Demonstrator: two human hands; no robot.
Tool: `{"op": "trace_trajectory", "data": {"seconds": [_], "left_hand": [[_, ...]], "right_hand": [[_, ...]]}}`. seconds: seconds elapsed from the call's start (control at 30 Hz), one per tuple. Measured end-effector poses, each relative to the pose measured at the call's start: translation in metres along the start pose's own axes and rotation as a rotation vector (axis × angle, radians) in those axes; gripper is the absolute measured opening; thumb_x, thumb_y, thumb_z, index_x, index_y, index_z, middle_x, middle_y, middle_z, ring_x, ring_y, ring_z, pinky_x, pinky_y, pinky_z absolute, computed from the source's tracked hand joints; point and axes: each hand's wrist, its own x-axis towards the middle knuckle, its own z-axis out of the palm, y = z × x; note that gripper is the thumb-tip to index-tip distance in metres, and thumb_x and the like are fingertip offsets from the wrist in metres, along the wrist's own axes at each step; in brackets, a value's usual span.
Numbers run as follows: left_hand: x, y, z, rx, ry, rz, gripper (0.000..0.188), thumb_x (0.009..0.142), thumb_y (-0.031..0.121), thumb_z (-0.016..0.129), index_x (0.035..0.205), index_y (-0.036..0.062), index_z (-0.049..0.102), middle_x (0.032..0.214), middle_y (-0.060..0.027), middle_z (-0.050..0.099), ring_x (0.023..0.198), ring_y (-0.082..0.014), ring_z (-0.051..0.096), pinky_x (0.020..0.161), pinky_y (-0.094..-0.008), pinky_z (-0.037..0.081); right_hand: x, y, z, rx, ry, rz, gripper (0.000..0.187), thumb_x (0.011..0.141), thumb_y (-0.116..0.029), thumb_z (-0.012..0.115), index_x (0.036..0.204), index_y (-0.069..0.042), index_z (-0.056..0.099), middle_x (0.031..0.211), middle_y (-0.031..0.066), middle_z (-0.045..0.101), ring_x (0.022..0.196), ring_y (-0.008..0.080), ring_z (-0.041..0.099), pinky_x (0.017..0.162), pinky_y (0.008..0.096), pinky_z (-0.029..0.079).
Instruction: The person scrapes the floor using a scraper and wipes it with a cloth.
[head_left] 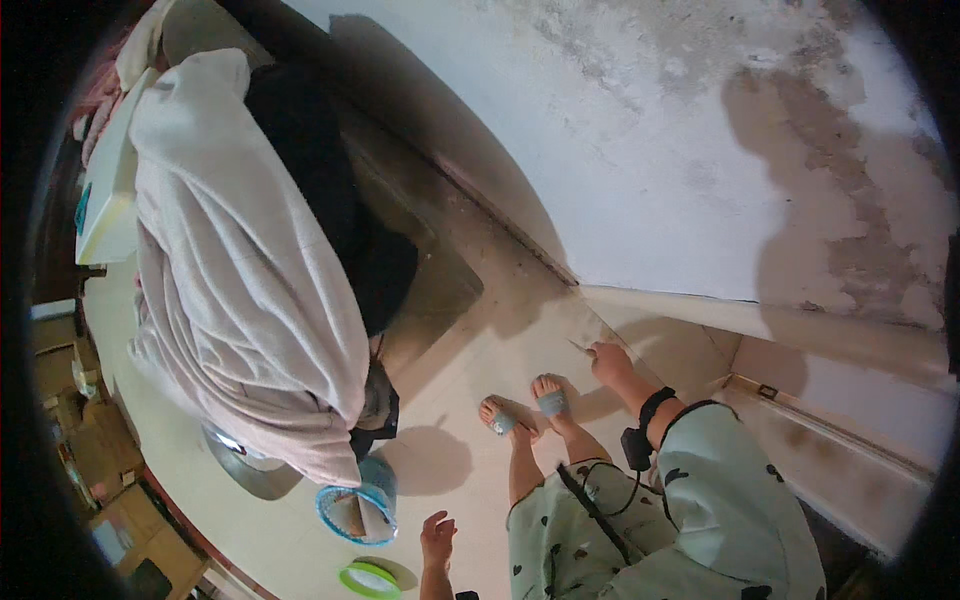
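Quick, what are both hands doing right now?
Left hand: open, fingers spread, holding nothing.
Right hand: closed on a small thin object; what it is cannot be told.

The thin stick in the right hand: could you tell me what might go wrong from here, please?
1. The right hand pinches the thin stick only at its end, so it may slip.
2. The pale cloth drapes low over the blue-rimmed basket near the open left hand; a reach could snag it.
3. The cable at the wrist device might catch.
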Motion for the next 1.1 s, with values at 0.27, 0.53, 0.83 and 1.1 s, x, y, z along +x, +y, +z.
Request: {"op": "trace_trajectory", "data": {"seconds": [0.27,0.53,0.83,1.1], "left_hand": [[0.037,-0.061,-0.048,0.015,0.05,-0.23,0.031,0.073,0.005,0.06,0.102,0.0002,0.054,0.084,-0.0128,0.06,0.07,-0.0171,0.059,0.064,-0.0288,0.052],[0.118,-0.118,-0.067,-0.214,0.074,-0.244,0.031,0.081,0.015,0.06,0.11,0.0065,0.052,0.092,-0.0069,0.058,0.082,-0.0203,0.058,0.068,-0.0343,0.051],[0.305,-0.128,-0.008,-0.329,-0.087,0.109,0.036,0.087,0.025,0.051,0.117,0.0057,0.047,0.116,-0.0112,0.05,0.101,-0.0255,0.053,0.081,-0.0399,0.046],[0.361,-0.179,0.007,-0.334,0.195,0.219,0.044,0.085,0.025,0.054,0.123,0.007,0.042,0.126,-0.0133,0.043,0.107,-0.0304,0.049,0.085,-0.0461,0.043]], "right_hand": [[0.085,-0.022,0.039,0.014,0.011,-0.049,0.026,0.072,-0.006,0.049,0.097,-0.007,0.057,0.091,0.0147,0.058,0.088,0.0324,0.054,0.074,0.0413,0.046],[0.245,-0.108,0.052,0.074,0.092,-0.064,0.036,0.073,-0.003,0.045,0.106,-0.011,0.056,0.102,0.0143,0.056,0.088,0.0314,0.055,0.076,0.0398,0.046],[0.41,-0.163,0.056,0.41,0.283,-0.892,0.035,0.081,-0.011,0.042,0.115,-0.008,0.05,0.115,0.0178,0.05,0.104,0.0328,0.048,0.09,0.0391,0.038],[0.473,-0.197,0.015,0.636,0.215,-0.723,0.039,0.086,-0.035,0.043,0.112,-0.008,0.053,0.119,0.016,0.049,0.11,0.0299,0.044,0.093,0.0373,0.034]]}}
